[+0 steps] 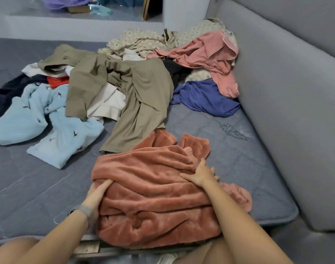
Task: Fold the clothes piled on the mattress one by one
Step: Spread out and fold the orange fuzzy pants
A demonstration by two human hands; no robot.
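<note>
Rust-orange fleece garment (155,197) bunched at near edge of mattress (29,187), directly in front, half-folded & lumpy. Left hand (97,195) on its left side, fingers tucked under a fabric roll w/ thumb on top, so gripping the fleece. Right hand (200,173) flat on upper right part, fingers spread & straight, pressing down, not grasping. Probably thick, soft, fairly light; plush pile likely grippy not slippery, but bulky, so folds prob. spring back unless pressed flat. No fragility. Best hold likely at cuffs or hem corners near top right, where ribbed ends show, rather than mid-bulk. Rest of pile further back: olive trousers (136,96) touching far edge of fleece, light blue patterned top (48,119) to left, blue item (204,98) & pink garment (210,54) toward right, floral cloth (142,40) behind. Open mattress room to right of fleece, up to grey padded wall (286,92), & some to near left. Near mattress edge just under fleece, so part could slide off toward knees; better to spread it forward-right.
</note>
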